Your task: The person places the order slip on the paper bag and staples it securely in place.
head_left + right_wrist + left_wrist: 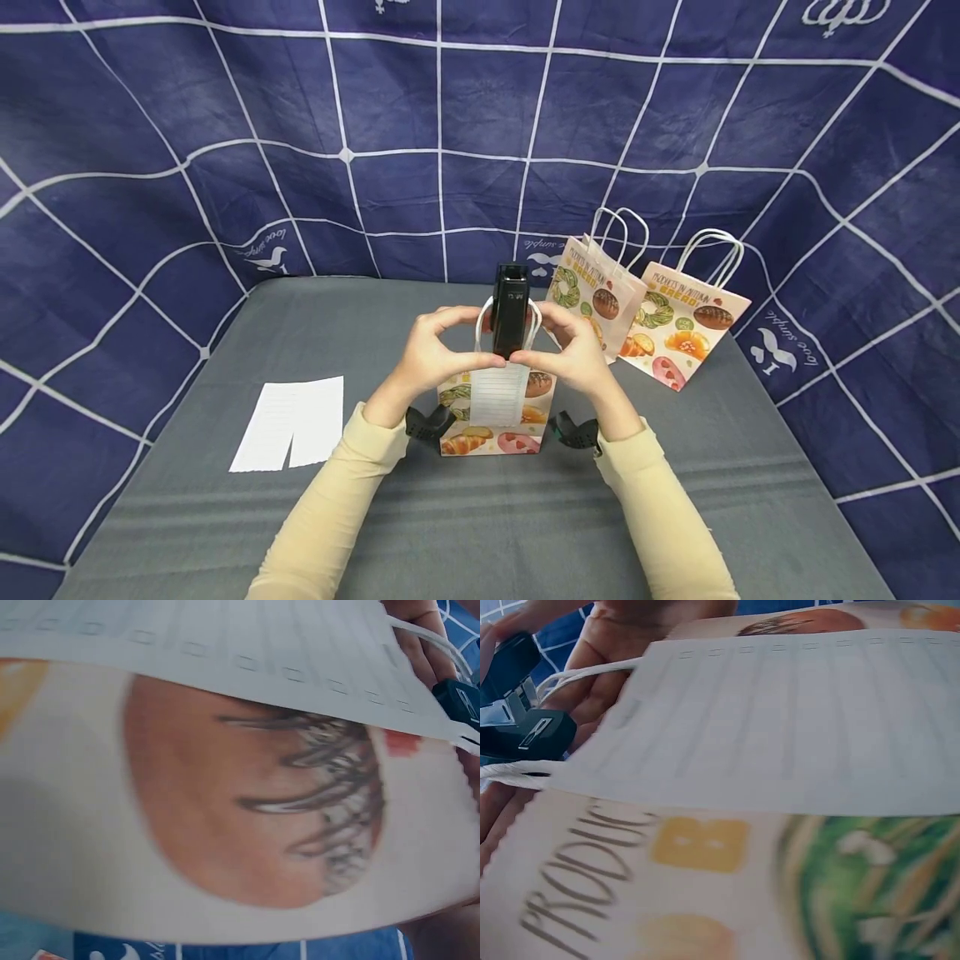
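A black stapler (512, 308) stands on end at the top edge of a printed paper gift bag (491, 442), between the bag's white handles. Both hands hold it: the left hand (431, 350) from the left and the right hand (573, 350) from the right, with the thumb tips meeting at its lower end. A lined white paper slip (498, 398) lies flat against the bag's front, just under the stapler. In the left wrist view the stapler's jaws straddle the top edge, beside the slip (780, 720). Part of the stapler (459, 701) also shows in the right wrist view. The fingers behind are partly hidden.
Two similar bags with white handles, one upright (592, 292) and one leaning (686, 325), are at the back right. White lined paper (300, 417) with a slit lies on the grey table (465, 533) at left. Blue checked cloth (390, 100) hangs around the back and sides.
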A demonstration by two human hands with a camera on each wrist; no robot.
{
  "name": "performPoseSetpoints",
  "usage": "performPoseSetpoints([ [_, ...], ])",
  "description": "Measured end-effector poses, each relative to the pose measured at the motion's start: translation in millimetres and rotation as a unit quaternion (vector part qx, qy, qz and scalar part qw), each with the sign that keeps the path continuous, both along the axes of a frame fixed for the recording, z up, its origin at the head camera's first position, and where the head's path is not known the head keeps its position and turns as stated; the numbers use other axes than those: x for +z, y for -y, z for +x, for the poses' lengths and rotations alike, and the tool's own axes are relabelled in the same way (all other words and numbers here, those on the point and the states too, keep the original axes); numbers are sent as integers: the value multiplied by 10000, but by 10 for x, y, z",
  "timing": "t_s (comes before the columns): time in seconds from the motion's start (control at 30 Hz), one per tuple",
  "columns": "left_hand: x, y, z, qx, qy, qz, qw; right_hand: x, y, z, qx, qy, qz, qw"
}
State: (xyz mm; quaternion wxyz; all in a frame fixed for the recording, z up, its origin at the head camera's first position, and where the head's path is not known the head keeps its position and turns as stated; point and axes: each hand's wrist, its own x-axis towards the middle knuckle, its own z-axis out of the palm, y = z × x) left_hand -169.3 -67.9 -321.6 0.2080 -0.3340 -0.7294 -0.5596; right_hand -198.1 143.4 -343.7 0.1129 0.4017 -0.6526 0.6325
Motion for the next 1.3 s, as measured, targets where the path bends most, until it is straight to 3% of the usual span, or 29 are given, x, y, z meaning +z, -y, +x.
performPoseSetpoints([
  [0.23, 84, 2, -8, -84, 180, 80, 9998, 100, 21, -38, 351, -141, -229, 9990],
  [0.6, 71, 22, 21, -225, 393, 100, 9989, 143, 23, -18, 325, -321, -76, 9989],
  [0.83, -74, 155, 95, 92, 329, -231, 9992, 152, 18, -1, 178, -536, -204, 9982],
  [0.97, -215, 294, 150, 286, 197, -428, 9985, 161, 12, -3, 142, -632, -464, 9968],
  [1.03, -294, 356, 166, 242, 232, -404, 9986, 167, 10, -13, 137, -705, -662, 9952],
  [1.13, -396, 410, 179, 175, 487, -328, 9981, 176, 1, -26, 132, -743, -975, 9924],
  [1.3, -460, 422, 191, 179, 903, -148, 9956, 167, -43, -22, -15, -611, -1181, 9911],
])
